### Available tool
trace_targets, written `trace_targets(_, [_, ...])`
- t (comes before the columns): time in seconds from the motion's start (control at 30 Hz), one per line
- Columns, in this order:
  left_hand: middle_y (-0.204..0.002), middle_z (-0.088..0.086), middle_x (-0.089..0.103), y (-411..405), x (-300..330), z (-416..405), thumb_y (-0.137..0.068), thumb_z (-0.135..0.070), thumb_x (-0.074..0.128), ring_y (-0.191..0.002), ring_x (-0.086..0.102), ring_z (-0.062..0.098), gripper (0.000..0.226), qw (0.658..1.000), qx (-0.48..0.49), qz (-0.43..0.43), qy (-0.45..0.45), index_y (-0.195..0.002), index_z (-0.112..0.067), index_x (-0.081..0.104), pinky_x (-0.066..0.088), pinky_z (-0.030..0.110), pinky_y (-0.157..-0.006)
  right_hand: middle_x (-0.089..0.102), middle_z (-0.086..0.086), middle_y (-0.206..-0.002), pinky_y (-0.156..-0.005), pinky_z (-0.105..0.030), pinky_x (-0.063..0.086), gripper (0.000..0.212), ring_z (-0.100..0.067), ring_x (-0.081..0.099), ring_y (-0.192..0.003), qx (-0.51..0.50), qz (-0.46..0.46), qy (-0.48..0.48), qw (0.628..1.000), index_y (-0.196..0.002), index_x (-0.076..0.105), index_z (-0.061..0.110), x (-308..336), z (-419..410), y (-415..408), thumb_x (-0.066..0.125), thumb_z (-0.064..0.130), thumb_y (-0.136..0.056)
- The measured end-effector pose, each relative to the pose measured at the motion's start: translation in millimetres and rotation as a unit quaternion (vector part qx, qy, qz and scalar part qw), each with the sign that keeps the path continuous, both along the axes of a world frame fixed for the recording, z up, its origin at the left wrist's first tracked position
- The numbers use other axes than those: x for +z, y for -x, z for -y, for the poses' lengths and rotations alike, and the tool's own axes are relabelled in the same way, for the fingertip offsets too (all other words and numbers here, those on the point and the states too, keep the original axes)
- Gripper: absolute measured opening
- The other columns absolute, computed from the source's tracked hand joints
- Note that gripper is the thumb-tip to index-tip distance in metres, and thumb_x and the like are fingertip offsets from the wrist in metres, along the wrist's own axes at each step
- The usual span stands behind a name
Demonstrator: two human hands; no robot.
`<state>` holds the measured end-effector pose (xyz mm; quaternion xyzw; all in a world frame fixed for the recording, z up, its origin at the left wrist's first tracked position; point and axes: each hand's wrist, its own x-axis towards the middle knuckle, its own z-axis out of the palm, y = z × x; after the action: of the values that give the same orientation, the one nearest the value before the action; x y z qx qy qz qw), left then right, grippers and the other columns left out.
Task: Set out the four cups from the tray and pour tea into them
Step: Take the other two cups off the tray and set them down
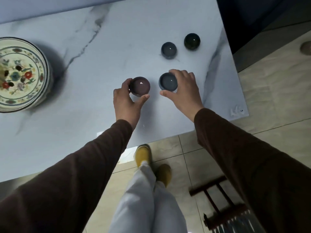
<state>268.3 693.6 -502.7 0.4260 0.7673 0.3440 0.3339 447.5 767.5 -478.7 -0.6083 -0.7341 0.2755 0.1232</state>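
Several small round cups stand on the white marble table (101,64). My left hand (125,100) is wrapped around a purplish cup (140,86), thumb on its near side and fingers on its left. My right hand (184,89) grips a blue-grey cup (168,81) from the right, thumb under its near edge. Farther back, a second blue-grey cup (168,49) and a dark green cup (191,41) sit untouched near the table's right side. No teapot is in view.
A floral painted ceramic tray (23,52) sits at the table's left edge. The table's right edge and near corner are close to the cups. Below are tiled floor, my legs in yellow slippers (143,155), and a wooden stool (217,195).
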Motion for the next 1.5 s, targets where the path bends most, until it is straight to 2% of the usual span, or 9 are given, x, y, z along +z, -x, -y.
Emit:
trace_targets(0.17, [-0.118,-0.004,0.050,-17.2,-16.8,-23.9,-0.073,-0.043,0.078,-0.118,0.049,0.019,0.067,1.000,-0.022,-0.004,0.008,-0.133,-0.033,0.049,0.044,0.035,-0.106,0.055,-0.002,-0.126,-0.094,-0.029,0.038,0.068,-0.023,0.042,-0.118,0.000,0.016,0.003,1.000,-0.134,0.049,0.020,-13.9,-26.2,-16.7,0.078,0.043,-0.077])
trace_targets(0.33, [-0.104,-0.032,0.042,-37.5,-26.9,-41.7,-0.073,-0.043,0.077,-0.118,0.047,0.019,0.065,0.999,-0.034,-0.018,-0.006,-0.132,-0.029,0.051,0.044,0.036,-0.103,0.054,-0.003,-0.125,-0.096,-0.030,0.038,0.067,-0.023,0.041,-0.118,0.007,0.013,0.008,1.000,-0.134,0.049,0.020,-21.0,-49.6,-37.4,0.077,0.043,-0.077])
trace_targets(0.47, [-0.119,-0.014,0.057,-61.9,-35.9,-57.7,-0.074,-0.044,0.075,-0.117,0.047,0.019,0.065,0.999,-0.034,-0.038,0.004,-0.133,-0.026,0.051,0.045,0.039,-0.101,0.054,-0.002,-0.125,-0.096,-0.031,0.039,0.068,-0.023,0.041,-0.117,0.021,0.014,0.008,1.000,-0.132,0.049,0.020,-33.6,-73.1,-62.3,0.078,0.043,-0.075])
trace_targets(0.63, [-0.123,0.000,0.058,-96.3,-43.0,-74.5,-0.074,-0.049,0.072,-0.113,0.047,0.023,0.068,0.996,-0.021,-0.084,0.023,-0.134,-0.023,0.052,0.043,0.042,-0.098,0.053,-0.003,-0.125,-0.099,-0.030,0.037,0.069,-0.024,0.041,-0.117,0.056,0.010,0.015,0.998,-0.132,0.049,0.019,-49.8,-100.9,-97.0,0.080,0.040,-0.074])
trace_targets(0.77, [-0.123,0.002,0.057,-118.4,-48.9,-85.7,-0.074,-0.048,0.074,-0.113,0.045,0.023,0.068,0.994,-0.011,-0.105,0.030,-0.134,-0.023,0.053,0.043,0.039,-0.098,0.053,-0.007,-0.124,-0.101,-0.035,0.038,0.069,-0.028,0.042,-0.117,0.079,0.012,0.004,0.997,-0.130,0.051,0.015,-58.2,-119.8,-116.6,0.081,0.037,-0.073])
trace_targets(0.97, [-0.124,0.003,0.058,-133.3,-58.1,-99.8,-0.074,-0.043,0.076,-0.115,0.044,0.025,0.069,0.993,-0.002,-0.108,0.043,-0.136,-0.020,0.053,0.040,0.037,-0.100,0.052,-0.008,-0.126,-0.102,-0.034,0.037,0.068,-0.028,0.043,-0.119,0.089,0.018,0.010,0.996,-0.129,0.051,0.013,-72.6,-132.9,-129.7,0.081,0.037,-0.072])
trace_targets(1.3, [-0.130,0.005,0.056,-133.5,-63.6,-99.4,-0.079,-0.039,0.074,-0.120,0.043,0.029,0.074,0.990,-0.027,-0.121,0.061,-0.145,-0.018,0.045,0.037,0.040,-0.105,0.053,-0.008,-0.122,-0.100,-0.035,0.037,0.068,-0.030,0.045,-0.114,0.097,0.028,0.005,0.995,-0.124,0.052,0.011,-82.4,-139.7,-126.2,0.082,0.040,-0.069])
trace_targets(1.5, [-0.139,0.009,0.050,-126.9,-55.3,-95.4,-0.079,-0.046,0.075,-0.125,0.042,0.032,0.088,0.983,-0.059,-0.149,0.086,-0.151,-0.016,0.035,0.035,0.041,-0.107,0.052,-0.008,-0.126,-0.103,-0.035,0.037,0.081,-0.031,0.043,-0.116,0.128,0.098,-0.005,0.987,-0.132,0.047,0.011,-68.6,-136.4,-123.9,0.081,0.048,-0.069])
